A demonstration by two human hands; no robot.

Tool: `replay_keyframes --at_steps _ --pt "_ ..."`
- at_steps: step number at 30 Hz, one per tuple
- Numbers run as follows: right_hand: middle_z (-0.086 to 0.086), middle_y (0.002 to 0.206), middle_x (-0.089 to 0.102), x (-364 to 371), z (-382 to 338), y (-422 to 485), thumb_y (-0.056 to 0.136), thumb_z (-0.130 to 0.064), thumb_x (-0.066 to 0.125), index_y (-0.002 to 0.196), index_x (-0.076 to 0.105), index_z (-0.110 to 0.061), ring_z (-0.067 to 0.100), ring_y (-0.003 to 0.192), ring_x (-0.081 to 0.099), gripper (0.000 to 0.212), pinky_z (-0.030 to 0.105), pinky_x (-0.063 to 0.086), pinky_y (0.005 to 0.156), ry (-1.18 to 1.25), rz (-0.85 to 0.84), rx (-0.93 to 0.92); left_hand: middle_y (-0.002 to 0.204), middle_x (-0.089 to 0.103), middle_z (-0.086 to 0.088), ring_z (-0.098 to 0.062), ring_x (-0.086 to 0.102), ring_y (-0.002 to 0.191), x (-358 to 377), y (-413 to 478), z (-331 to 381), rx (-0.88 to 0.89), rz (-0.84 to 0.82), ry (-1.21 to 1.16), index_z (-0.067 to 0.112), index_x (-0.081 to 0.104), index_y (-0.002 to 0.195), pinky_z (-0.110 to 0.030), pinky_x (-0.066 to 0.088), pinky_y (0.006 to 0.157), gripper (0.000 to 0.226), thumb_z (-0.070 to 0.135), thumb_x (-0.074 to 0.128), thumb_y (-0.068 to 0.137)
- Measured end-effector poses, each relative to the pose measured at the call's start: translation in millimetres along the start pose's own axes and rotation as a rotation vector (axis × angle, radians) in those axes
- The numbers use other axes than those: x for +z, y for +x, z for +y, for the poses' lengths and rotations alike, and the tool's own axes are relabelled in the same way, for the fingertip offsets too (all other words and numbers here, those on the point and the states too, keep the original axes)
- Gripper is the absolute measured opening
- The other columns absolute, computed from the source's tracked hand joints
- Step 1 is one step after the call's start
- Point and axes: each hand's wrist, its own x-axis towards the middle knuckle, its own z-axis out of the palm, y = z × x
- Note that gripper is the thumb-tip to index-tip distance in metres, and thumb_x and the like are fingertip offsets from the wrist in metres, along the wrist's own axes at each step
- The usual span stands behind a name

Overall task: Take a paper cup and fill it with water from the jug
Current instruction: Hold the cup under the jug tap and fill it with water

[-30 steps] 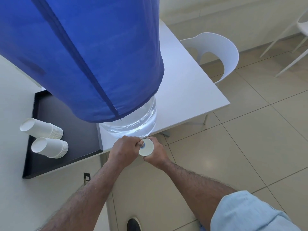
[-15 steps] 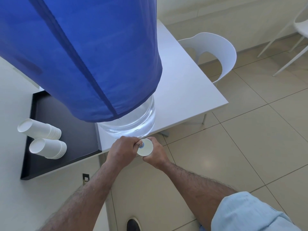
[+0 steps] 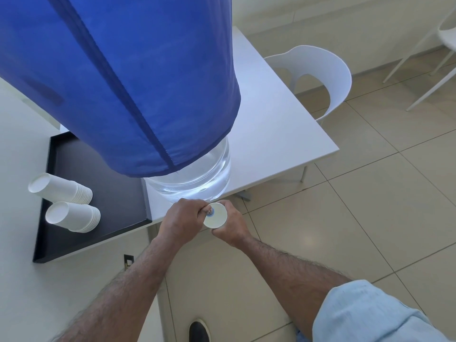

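Note:
A big clear water jug [image 3: 197, 178] under a blue cloth cover [image 3: 118, 77] stands at the front edge of a white table [image 3: 271, 134]. My right hand [image 3: 229, 225] holds a white paper cup [image 3: 216, 217] upright just below the table edge, under the jug's small blue tap [image 3: 209, 213]. My left hand [image 3: 180, 218] is closed on that tap, its fingers touching the cup's rim. How much water is in the cup cannot be seen clearly.
Two lying stacks of white paper cups [image 3: 71, 202] rest on a black tray [image 3: 116, 196] to the left. A white chair [image 3: 318, 75] stands behind the table, more chair legs [image 3: 434, 60] at far right. Tiled floor lies below; my shoe [image 3: 198, 332] shows at the bottom.
Both hands stay at the tap with the cup under it; only the view has shifted slightly.

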Motion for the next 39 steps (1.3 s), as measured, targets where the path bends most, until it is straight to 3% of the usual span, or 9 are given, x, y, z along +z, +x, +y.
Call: replay_keyframes --at_steps 14,18,23,26,35,39 --pt "-0.016 0.096 0.060 9.6 13.8 3.5 0.063 -0.008 0.075 0.109 0.048 -0.043 -0.002 0.085 0.057 0.064 0.004 0.042 0.052 0.019 0.007 0.045 0.050 0.045 0.005 -0.013 0.040 0.052 0.4 0.4 -2.5 0.019 -0.002 -0.022 0.019 0.068 0.078 -0.028 0.030 0.051 0.026 0.030 0.051 0.096" --pt "-0.013 0.098 0.061 11.9 17.9 5.2 0.063 -0.007 0.076 0.112 0.050 -0.037 -0.002 0.086 0.058 0.064 0.003 0.042 0.053 0.020 0.014 0.054 0.046 0.044 0.007 -0.011 0.039 0.049 1.2 -0.1 -4.1 0.031 -0.003 -0.023 0.027 0.057 0.065 -0.026 0.026 0.050 0.031 0.031 0.053 0.095" --pt "-0.006 0.104 0.064 12.2 21.4 10.8 0.064 -0.006 0.077 0.117 0.052 -0.029 0.007 0.089 0.060 0.062 0.005 0.043 0.054 0.024 0.023 0.056 0.051 0.053 0.022 -0.006 0.044 0.050 1.4 1.8 -5.2 0.044 0.008 -0.017 0.041 0.041 0.054 -0.024 0.024 0.050 0.044 0.031 0.054 0.095" --pt "-0.003 0.107 0.064 12.9 22.4 13.2 0.065 -0.006 0.078 0.119 0.052 -0.026 0.010 0.091 0.060 0.063 0.004 0.044 0.055 0.020 0.026 0.053 0.056 0.053 0.032 -0.005 0.044 0.051 1.2 0.9 -5.5 0.056 0.011 -0.009 0.040 0.040 0.053 -0.024 0.024 0.050 0.045 0.031 0.054 0.095" --pt "-0.001 0.106 0.064 16.3 26.4 18.5 0.065 -0.007 0.079 0.118 0.052 -0.026 0.014 0.093 0.061 0.062 0.005 0.045 0.053 0.018 0.025 0.063 0.057 0.052 0.030 -0.003 0.046 0.056 3.4 2.1 -8.4 0.080 0.020 -0.032 0.042 0.041 0.052 -0.025 0.024 0.049 0.046 0.031 0.054 0.095" --pt "-0.002 0.105 0.064 16.7 29.3 19.4 0.066 -0.008 0.081 0.118 0.052 -0.024 0.014 0.093 0.060 0.062 0.004 0.043 0.053 0.012 0.032 0.063 0.058 0.053 0.031 -0.004 0.046 0.056 4.3 2.7 -9.5 0.079 0.022 -0.031 0.037 0.048 0.061 -0.024 0.025 0.050 0.035 0.032 0.054 0.095"
